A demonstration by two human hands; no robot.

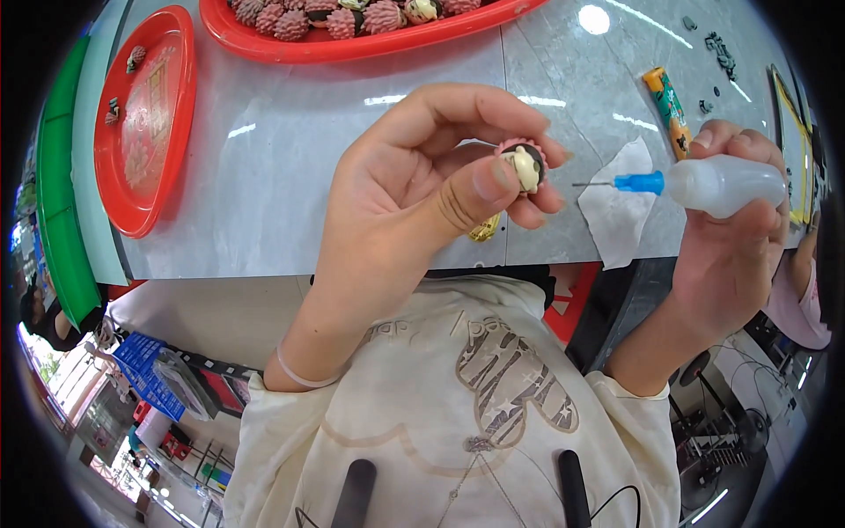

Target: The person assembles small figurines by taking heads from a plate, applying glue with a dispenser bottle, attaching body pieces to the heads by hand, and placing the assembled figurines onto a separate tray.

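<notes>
Between the thumb and fingers of my left hand (405, 185) is a small figurine head (525, 167) with a cream face, dark hair and a ridged pink cap. My right hand (731, 238) grips a translucent white squeeze bottle (731, 185), held sideways. Its blue needle tip (640, 183) points left toward the figurine head, with a gap between them. Below my left fingers, a small gold piece (485, 229) lies on the table, partly covered. A white tissue (619, 207) rests on the table beneath the needle.
A red tray (370, 51) at the far side holds many similar pink pieces. Another red oval tray (180, 158) at left carries two small pieces. An orange and green tube (669, 110) and several small dark parts (722, 55) lie at far right on the grey table (290, 176).
</notes>
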